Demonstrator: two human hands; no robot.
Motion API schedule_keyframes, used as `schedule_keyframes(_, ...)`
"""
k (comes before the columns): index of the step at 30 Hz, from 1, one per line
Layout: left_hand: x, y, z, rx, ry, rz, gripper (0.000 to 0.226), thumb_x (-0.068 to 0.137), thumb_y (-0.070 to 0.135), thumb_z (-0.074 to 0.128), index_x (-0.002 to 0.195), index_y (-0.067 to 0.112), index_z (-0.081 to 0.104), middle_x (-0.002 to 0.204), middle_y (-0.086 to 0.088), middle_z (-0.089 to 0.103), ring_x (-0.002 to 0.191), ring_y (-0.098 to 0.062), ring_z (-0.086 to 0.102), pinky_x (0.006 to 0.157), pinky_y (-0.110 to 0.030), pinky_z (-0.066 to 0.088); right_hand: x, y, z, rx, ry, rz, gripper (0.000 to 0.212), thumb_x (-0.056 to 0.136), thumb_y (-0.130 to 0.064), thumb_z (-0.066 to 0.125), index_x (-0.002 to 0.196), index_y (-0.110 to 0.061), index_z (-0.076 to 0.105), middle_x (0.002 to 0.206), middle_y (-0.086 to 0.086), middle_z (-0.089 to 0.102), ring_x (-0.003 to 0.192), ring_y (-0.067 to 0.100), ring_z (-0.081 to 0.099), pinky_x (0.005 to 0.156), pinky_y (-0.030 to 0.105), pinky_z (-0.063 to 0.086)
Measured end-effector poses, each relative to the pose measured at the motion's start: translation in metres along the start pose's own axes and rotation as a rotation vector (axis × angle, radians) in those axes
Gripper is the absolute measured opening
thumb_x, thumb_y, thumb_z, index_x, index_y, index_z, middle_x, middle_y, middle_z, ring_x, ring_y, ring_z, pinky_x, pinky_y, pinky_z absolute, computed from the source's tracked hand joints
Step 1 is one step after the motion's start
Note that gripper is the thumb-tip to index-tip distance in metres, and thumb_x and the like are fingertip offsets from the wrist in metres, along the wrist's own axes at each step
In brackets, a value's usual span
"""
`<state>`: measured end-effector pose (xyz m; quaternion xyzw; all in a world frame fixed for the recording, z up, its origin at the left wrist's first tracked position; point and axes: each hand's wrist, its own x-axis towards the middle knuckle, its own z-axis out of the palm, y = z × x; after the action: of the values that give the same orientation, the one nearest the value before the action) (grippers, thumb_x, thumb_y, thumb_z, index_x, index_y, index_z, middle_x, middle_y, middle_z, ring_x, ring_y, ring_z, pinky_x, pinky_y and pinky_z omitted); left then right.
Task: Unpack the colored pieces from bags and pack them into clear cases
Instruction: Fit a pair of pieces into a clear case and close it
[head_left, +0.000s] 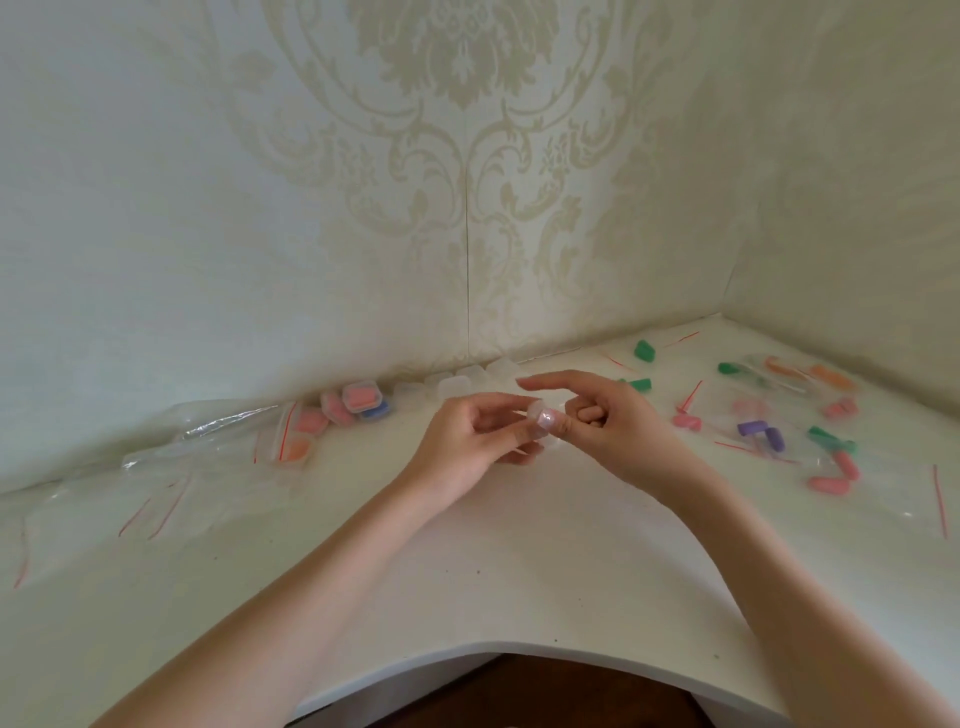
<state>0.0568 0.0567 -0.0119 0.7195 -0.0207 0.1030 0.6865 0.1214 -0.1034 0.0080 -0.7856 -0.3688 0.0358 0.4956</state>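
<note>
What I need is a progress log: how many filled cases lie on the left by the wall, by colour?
Pink cases: 3
Blue case: 1
Orange case: 1
Total: 5

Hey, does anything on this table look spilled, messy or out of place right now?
Nothing looks damaged. Loose colored pieces and opened bags lie scattered on the right of the table, as expected mid-unpacking. Filled cases sit jumbled, some tilted, by the wall.
</note>
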Motion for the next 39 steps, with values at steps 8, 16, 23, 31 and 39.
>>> schedule_keyframes(8, -0.001, 0.009, 0.004, -0.332, -0.088, -0.263, 0.041, 0.080, 0.034, 0.060, 0.101, -0.001, 0.065, 0.090, -0.011, 0.069, 0.081, -0.017, 0.070, 0.071, -0.024, 0.056, -0.003, -0.005, 0.000, 0.035, -0.032, -0.046, 0.029, 0.085, -0.021, 0.069, 0.111, -0.031, 0.065, 0.052, -0.011, 0.020, 0.050, 0.008, 0.020, 0.049, 0.012, 0.022)
schedule_keyframes(16, 0.002, 0.011, 0.002, -0.465, -0.110, -0.370, 0.036, 0.081, 0.032, 0.058, 0.097, 0.002, 0.064, 0.081, -0.006, 0.071, 0.077, -0.014, 0.071, 0.071, -0.021, 0.057, -0.002, -0.004, 0.006, 0.055, 0.035, -0.034, 0.024, 0.079, -0.014, 0.075, 0.097, -0.027, 0.066, 0.050, -0.012, 0.022, 0.050, 0.006, 0.023, 0.050, 0.012, 0.025)
schedule_keyframes(23, 0.005, 0.008, -0.002, -0.549, -0.081, -0.438, 0.040, 0.073, 0.034, 0.063, 0.095, 0.001, 0.065, 0.083, -0.010, 0.071, 0.077, -0.016, 0.072, 0.071, -0.020, 0.058, -0.003, 0.000, 0.011, -0.037, 0.090, -0.110, 0.020, 0.079, -0.024, 0.074, 0.086, -0.028, 0.056, 0.050, -0.010, 0.027, 0.051, 0.008, 0.025, 0.052, 0.019, 0.025)
schedule_keyframes(31, 0.006, 0.010, -0.007, -0.600, -0.126, -0.509, 0.033, 0.071, 0.029, 0.066, 0.083, -0.002, 0.070, 0.078, -0.015, 0.070, 0.077, -0.022, 0.072, 0.061, -0.020, 0.058, -0.003, 0.000, 0.008, -0.250, 0.070, -0.199, 0.030, 0.078, -0.046, 0.068, 0.080, -0.041, 0.039, 0.052, -0.010, 0.034, 0.050, 0.010, 0.029, 0.050, 0.033, 0.030)
schedule_keyframes(39, 0.007, 0.011, -0.014, -0.844, -0.111, -0.500, 0.033, 0.080, 0.009, 0.057, 0.104, -0.011, 0.065, 0.103, -0.029, 0.066, 0.093, -0.036, 0.069, 0.078, -0.028, 0.058, -0.004, -0.002, 0.006, -0.035, 0.170, -0.105, 0.019, 0.090, -0.022, 0.059, 0.090, -0.014, 0.042, 0.052, -0.011, 0.024, 0.052, 0.010, 0.025, 0.050, 0.023, 0.026)
